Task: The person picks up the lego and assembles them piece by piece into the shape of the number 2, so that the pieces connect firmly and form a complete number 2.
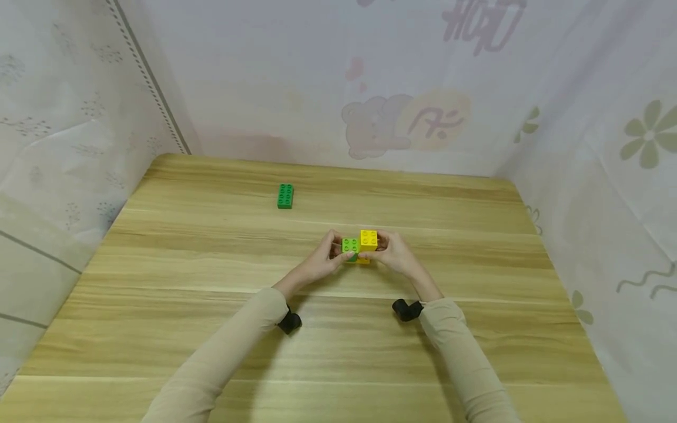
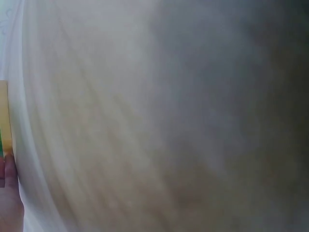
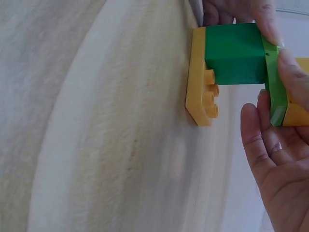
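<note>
A stack of toy building bricks sits between both hands at mid-table. In the right wrist view it has a flat orange-yellow brick at one end, a dark green brick on part of its studs, a thin light green brick across that, and a yellow brick beyond. My left hand grips the green side, its thumb on the near face. My right hand pinches the side with the yellow brick. At the left wrist view's edge, only a few fingers and a sliver of brick show.
Farther back and to the left, a separate green brick lies on the wooden table. Patterned cloth hangs behind the table and along its sides. Black wrist devices stick out below both sleeves. Blur fills most of the left wrist view.
</note>
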`<action>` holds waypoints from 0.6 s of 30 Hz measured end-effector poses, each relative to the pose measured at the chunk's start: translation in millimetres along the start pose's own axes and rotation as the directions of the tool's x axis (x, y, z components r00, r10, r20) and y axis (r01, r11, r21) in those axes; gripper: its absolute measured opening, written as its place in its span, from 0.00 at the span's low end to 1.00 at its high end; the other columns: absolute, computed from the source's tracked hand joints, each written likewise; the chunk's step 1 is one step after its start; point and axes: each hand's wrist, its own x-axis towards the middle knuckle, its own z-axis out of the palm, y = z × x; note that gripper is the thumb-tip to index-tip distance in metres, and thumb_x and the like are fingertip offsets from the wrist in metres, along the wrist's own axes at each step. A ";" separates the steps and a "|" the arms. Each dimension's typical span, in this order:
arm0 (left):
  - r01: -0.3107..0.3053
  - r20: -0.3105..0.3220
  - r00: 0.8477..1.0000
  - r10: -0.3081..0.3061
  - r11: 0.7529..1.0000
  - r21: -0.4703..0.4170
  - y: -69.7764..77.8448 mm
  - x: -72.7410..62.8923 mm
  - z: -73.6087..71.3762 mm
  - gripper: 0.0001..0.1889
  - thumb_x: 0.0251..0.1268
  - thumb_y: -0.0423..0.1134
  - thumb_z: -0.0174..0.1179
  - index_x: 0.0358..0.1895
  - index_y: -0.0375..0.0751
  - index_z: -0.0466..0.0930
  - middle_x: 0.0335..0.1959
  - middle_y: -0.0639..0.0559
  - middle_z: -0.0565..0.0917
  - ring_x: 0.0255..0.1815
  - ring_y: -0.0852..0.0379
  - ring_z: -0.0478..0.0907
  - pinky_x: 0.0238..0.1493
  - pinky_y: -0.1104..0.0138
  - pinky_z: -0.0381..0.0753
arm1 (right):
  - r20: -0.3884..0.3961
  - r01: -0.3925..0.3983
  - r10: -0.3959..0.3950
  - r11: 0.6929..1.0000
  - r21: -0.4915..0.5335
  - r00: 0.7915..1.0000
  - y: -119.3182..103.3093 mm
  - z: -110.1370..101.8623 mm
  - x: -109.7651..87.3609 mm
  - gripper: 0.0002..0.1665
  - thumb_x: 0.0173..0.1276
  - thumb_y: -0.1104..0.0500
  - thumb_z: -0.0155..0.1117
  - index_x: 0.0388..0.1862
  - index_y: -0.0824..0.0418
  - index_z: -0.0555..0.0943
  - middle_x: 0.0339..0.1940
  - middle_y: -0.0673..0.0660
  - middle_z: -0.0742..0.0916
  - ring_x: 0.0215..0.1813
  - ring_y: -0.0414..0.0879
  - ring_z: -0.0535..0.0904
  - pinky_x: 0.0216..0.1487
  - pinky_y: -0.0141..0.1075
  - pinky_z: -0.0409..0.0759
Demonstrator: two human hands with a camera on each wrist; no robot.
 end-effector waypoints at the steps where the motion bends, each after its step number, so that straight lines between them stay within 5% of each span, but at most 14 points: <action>1: 0.002 0.001 1.000 -0.002 1.000 0.003 0.3 -0.4 0.1 0.19 0.67 0.44 0.51 0.53 0.38 0.58 0.44 0.44 0.68 0.39 0.55 0.66 0.39 0.69 0.68 | 0.007 0.000 0.000 1.000 -0.004 1.000 -0.7 -0.3 0.2 0.26 0.55 0.62 0.68 0.52 0.70 0.74 0.47 0.66 0.83 0.45 0.52 0.82 0.44 0.34 0.80; 14: 0.000 0.040 0.999 -0.002 0.999 0.036 4.8 3.0 -5.3 0.16 0.68 0.44 0.49 0.48 0.39 0.55 0.36 0.47 0.66 0.36 0.57 0.64 0.36 0.71 0.67 | 0.041 -0.011 0.013 0.999 -0.052 0.999 -11.3 -6.3 5.2 0.25 0.56 0.64 0.66 0.52 0.70 0.72 0.48 0.65 0.81 0.48 0.55 0.80 0.47 0.37 0.80; 18: 0.007 0.080 0.997 -0.008 1.000 0.011 15.6 -4.2 -8.4 0.17 0.68 0.41 0.50 0.50 0.35 0.56 0.40 0.43 0.70 0.37 0.55 0.67 0.37 0.71 0.68 | 0.042 -0.009 0.011 0.999 -0.047 0.999 -7.6 -2.7 3.1 0.24 0.56 0.65 0.66 0.52 0.70 0.73 0.48 0.66 0.81 0.48 0.56 0.80 0.48 0.37 0.79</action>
